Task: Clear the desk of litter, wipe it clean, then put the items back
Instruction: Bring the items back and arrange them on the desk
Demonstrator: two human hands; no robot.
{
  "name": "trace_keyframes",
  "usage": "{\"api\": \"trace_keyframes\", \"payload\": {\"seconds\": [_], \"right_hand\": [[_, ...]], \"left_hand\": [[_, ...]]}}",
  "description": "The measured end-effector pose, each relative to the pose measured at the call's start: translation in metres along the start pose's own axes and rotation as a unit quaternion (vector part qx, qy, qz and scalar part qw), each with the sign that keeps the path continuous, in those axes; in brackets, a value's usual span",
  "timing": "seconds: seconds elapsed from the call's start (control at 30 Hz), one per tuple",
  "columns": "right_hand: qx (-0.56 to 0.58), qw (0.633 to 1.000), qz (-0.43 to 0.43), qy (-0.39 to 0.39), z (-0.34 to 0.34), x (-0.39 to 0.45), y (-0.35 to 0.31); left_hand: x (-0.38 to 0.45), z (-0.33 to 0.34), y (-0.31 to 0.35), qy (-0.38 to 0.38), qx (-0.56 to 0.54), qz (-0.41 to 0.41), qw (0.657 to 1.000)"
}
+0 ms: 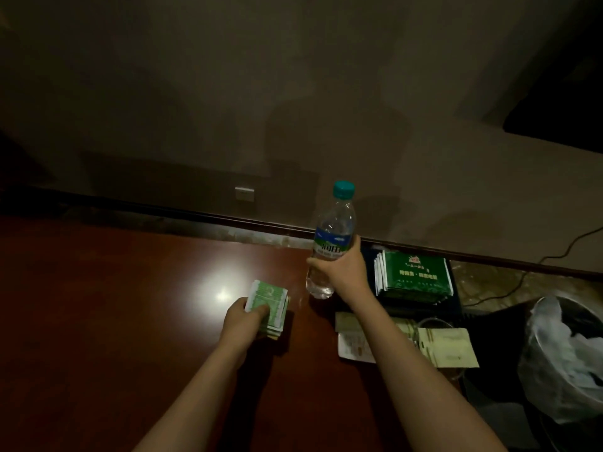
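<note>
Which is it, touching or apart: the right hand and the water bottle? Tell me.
Touching. The head view shows the right hand wrapped around the water bottle at its label.

Glossy reddish desk (98,305) under card stack (270,308)

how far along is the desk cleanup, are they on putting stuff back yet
Probably the put-back stage, though wiping can't be confirmed. Done: the desk is glossy, with no loose litter showing, and the lined bin holds waste. In hand: the right hand grips a water bottle, tilted, its base near the desk; the left hand holds a stack of green packets there. Left: the packets and papers at the right.
</note>
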State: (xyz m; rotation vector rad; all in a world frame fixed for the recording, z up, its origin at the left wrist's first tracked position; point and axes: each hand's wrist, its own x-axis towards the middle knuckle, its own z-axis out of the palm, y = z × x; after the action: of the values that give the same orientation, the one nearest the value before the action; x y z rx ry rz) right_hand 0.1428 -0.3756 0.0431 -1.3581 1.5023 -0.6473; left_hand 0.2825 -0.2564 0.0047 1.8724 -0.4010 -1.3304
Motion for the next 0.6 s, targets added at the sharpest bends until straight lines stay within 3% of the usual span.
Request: {"api": "trace_keyframes", "payload": {"seconds": [0.17, 0.6], "right_hand": [[0.005, 1.0, -0.001, 0.029, -0.005, 0.035, 0.003], [-0.022, 0.999, -0.022, -0.017, -0.007, 0.043, 0.025]], "left_hand": [[0.017, 0.012, 0.002, -0.005, -0.019, -0.015, 1.0], [0.035, 0.034, 0.003, -0.018, -0.005, -0.023, 1.0]]}}
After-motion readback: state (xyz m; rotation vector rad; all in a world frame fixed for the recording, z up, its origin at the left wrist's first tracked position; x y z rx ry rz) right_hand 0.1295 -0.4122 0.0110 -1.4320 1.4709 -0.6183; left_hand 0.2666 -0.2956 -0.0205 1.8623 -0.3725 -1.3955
